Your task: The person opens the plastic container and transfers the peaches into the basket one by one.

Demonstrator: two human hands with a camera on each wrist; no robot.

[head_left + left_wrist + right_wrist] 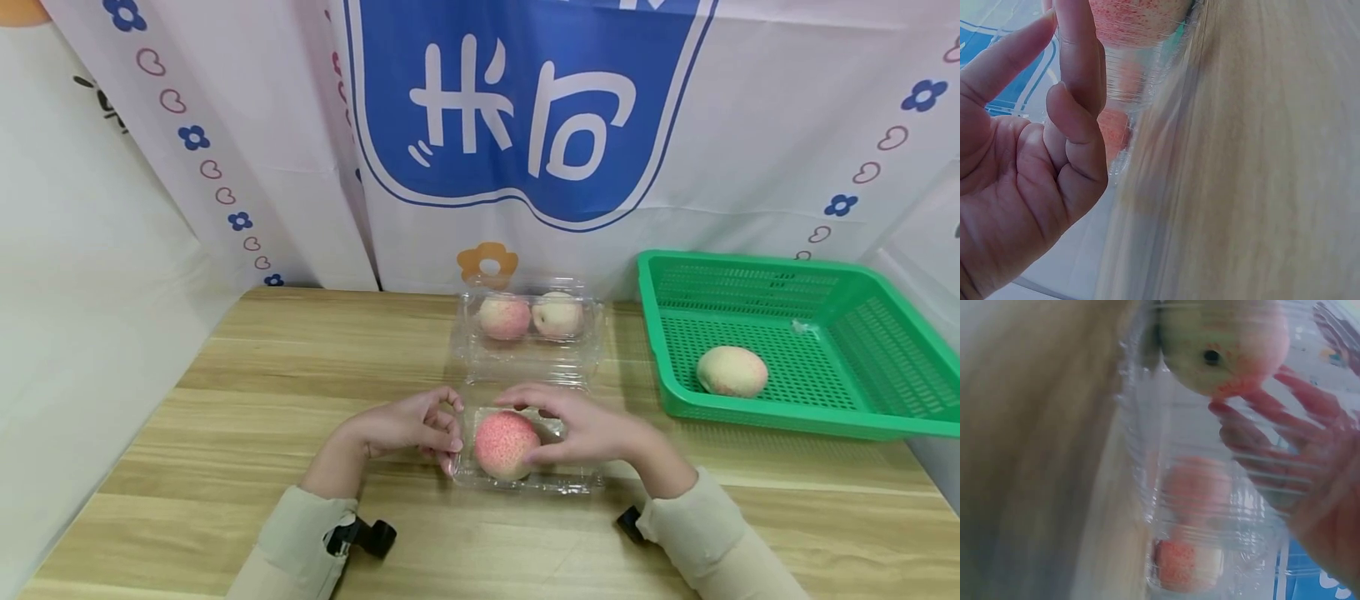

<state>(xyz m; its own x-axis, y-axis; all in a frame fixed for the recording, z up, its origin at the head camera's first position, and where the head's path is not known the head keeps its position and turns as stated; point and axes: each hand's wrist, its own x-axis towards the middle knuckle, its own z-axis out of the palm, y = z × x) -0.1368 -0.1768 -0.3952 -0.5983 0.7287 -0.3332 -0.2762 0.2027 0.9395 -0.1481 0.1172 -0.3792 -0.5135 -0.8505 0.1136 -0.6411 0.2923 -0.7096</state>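
A pink peach (507,446) sits in the left half of the near clear plastic box (558,481). At that box's left edge, my left hand (412,425) pinches the thin wall between thumb and fingers. My right hand (588,423) is over the box's right part, its fingers loosely arched beside the peach and its thumb at the fruit's side. In the right wrist view, fingertips (1229,415) meet the peach's edge, seen through the plastic. The peach rests on the box's bottom.
Behind, the box's clear second half or another box (528,358) holds two peaches (505,317). A green basket (750,408) with one pale peach (732,372) stands at the right. A printed cloth (420,242) hangs along the wooden table's (247,400) back edge.
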